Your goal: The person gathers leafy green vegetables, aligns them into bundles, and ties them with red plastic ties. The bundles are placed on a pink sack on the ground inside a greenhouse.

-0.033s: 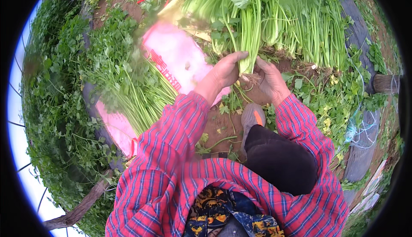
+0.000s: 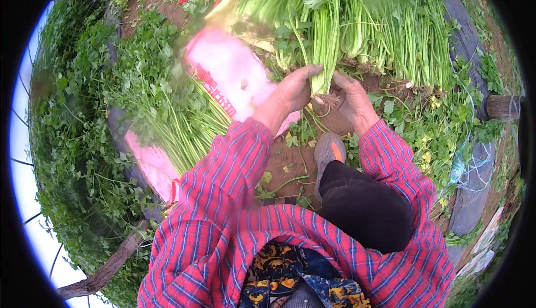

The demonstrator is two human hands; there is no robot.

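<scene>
A bunch of celery (image 2: pixel 325 43) stands with its pale root end toward me and its leaves pointing away. My left hand (image 2: pixel 294 91) is closed round its base, the thumb lying across the stalks and the other fingers hidden beneath. From the other side, my right hand (image 2: pixel 355 102) is closed at the bunch's lower end, its fingers bent against the right edge beside the roots (image 2: pixel 325 99); part of these fingers is hidden. Just beyond is a broad row of more celery (image 2: pixel 413 51), roots toward me.
Left of my arms, a pile of cut celery (image 2: pixel 178 121) lies on a pink printed sack (image 2: pixel 229 57). A shoe (image 2: pixel 330 152) stands on brown soil below my hands. Blue-white twine (image 2: pixel 472 168) and a wooden post (image 2: pixel 502 107) are at the right. Leafy plants (image 2: pixel 72 112) fill the left.
My right hand has shifted very slightly at the root end. The left hand keeps its hold on the celery.
</scene>
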